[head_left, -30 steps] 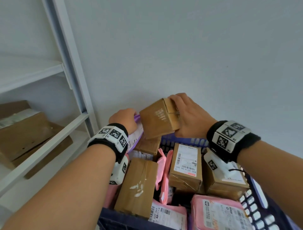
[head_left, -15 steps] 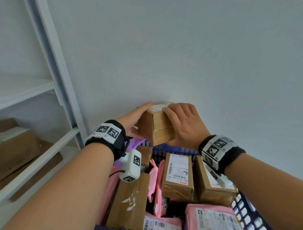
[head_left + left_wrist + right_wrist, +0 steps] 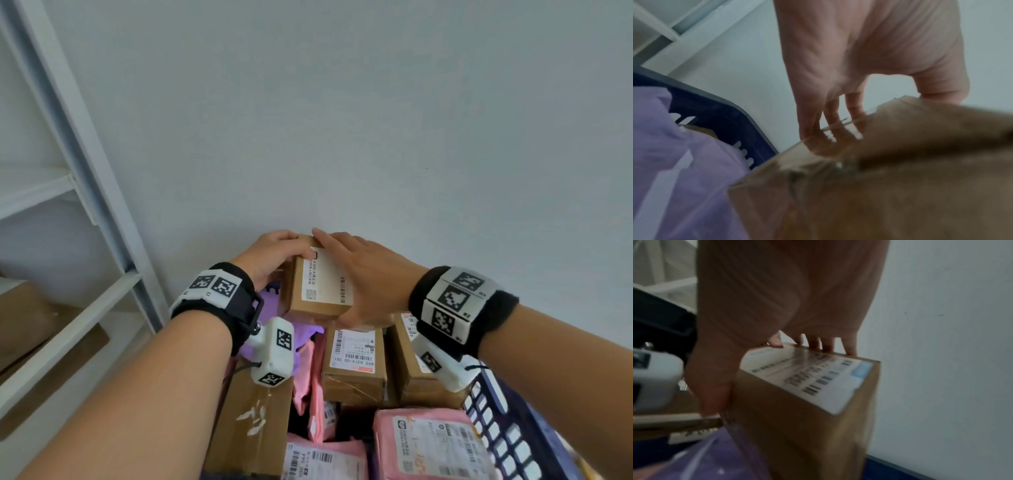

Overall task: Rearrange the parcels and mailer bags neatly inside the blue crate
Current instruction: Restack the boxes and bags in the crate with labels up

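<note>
Both hands, left hand (image 3: 274, 253) and right hand (image 3: 363, 277), grip the small brown cardboard box (image 3: 318, 284) with curled fingers above the far end of the blue plastic crate (image 3: 507, 428); set on the soft purple mailer bag (image 3: 274, 335), it may tip.

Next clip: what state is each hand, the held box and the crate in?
Left hand: grips the box's far left edge.
Right hand: grips the box's right side.
Box: held over the crate's far end, label up.
Crate: packed with parcels and pink bags.
</note>
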The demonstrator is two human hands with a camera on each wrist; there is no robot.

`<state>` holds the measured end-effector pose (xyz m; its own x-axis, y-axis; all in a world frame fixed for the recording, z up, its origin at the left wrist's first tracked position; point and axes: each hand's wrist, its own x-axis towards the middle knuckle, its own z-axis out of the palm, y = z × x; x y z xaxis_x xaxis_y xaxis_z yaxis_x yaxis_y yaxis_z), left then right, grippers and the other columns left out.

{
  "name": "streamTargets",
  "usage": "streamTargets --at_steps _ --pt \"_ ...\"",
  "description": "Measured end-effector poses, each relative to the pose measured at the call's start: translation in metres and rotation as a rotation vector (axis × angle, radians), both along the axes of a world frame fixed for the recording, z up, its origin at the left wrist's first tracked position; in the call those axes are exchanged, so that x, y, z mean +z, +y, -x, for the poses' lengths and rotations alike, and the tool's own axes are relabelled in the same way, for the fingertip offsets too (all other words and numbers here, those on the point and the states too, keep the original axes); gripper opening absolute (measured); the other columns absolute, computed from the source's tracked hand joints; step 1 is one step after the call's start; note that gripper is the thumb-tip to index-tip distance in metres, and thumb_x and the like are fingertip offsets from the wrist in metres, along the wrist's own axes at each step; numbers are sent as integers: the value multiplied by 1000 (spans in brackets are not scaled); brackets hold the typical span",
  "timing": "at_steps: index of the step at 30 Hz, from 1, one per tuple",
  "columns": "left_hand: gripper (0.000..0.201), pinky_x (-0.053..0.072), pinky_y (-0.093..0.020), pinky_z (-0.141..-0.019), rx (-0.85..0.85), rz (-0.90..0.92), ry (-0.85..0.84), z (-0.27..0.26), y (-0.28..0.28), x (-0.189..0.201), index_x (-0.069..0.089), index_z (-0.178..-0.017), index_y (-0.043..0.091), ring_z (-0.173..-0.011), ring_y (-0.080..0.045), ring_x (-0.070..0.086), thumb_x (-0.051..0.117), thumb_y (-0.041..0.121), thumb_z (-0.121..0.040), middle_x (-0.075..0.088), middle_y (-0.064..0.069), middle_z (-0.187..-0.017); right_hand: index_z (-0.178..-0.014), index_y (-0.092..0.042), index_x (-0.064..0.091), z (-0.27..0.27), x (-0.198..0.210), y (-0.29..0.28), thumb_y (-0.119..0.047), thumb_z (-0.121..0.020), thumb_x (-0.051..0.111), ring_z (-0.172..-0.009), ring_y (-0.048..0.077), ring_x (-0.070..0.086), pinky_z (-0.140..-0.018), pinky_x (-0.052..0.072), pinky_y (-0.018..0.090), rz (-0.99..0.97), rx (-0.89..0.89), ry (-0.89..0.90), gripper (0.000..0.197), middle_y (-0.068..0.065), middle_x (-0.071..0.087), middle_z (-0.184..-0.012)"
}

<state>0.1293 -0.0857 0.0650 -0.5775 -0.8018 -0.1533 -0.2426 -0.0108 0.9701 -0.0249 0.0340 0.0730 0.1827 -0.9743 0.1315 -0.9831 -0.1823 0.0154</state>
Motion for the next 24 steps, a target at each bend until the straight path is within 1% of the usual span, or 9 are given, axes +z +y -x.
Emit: streamTargets --at_steps 3,4,6,9,12,14,16,19,24 --pt "38 49 -35 -80 -11 -67 -3 9 -1 -7 65 -104 13 -89 -25 61 64 43 -82 65 -8 -98 -150 -26 -6 0 4 8 -66 -57 73 -113 16 44 -95 46 33 -66 -60 -1 128 -1 36 -133" --pt "39 49 -38 -89 33 -28 -28 11 -3 -10 65 -107 11 -95 -25 62 56 45 -90 65 -9 -105 -149 -29 -6 4 7 11 -62 -58 76 -110 15 43 -93 48 33 -102 -73 -17 127 -1 36 -130" --pt "33 47 -40 -98 125 172 -151 13 -9 -19 66 -110 6 -101 -27 61 48 31 -97 64 -12 -112 -147 -35 -7 11 9 20 -55 -60 78 -107 14 42 -90 49 33 -123 -75 -89 124 -3 36 -124" --pt "17 48 -36 -90 -81 359 -389 8 -11 -37 72 -95 11 -94 -25 62 56 8 -89 69 -10 -98 -145 -44 -9 16 1 37 -46 -62 79 -101 13 45 -85 49 29 -126 -54 -286 121 -5 35 -119" --pt "27 46 -31 -90 -266 414 -703 -2 -5 -53 71 -111 22 -107 -18 59 68 19 -84 65 1 -115 -144 -47 -12 12 -14 55 -46 -64 79 -102 12 44 -83 45 25 -217 -38 -309 121 -8 33 -119" --pt "46 44 -34 -98 -313 416 -830 -7 -2 -62 64 -122 30 -118 -19 54 75 31 -78 57 5 -128 -144 -46 -13 3 -24 63 -47 -66 78 -104 11 42 -84 42 23 -290 -20 -264 120 -9 31 -121" --pt "60 44 -34 -103 -378 459 -943 -12 -1 -69 57 -130 30 -122 -20 54 79 28 -75 57 3 -133 -144 -47 -13 -9 -34 64 -49 -66 78 -102 12 43 -84 46 25 -338 13 -238 120 -8 32 -119" --pt "68 42 -31 -104 -371 489 -967 -19 -2 -72 51 -137 25 -126 -20 52 78 18 -76 55 -2 -137 -142 -50 -13 -21 -43 60 -53 -63 78 -99 13 45 -85 51 30 -334 37 -253 120 -7 32 -116" --pt "64 41 -31 -104 -316 495 -989 -26 -12 -79 50 -138 28 -128 -21 49 72 11 -81 49 -2 -143 -144 -47 -12 -28 -42 58 -54 -64 79 -100 12 44 -86 46 23 -324 74 -289 121 -8 32 -117"
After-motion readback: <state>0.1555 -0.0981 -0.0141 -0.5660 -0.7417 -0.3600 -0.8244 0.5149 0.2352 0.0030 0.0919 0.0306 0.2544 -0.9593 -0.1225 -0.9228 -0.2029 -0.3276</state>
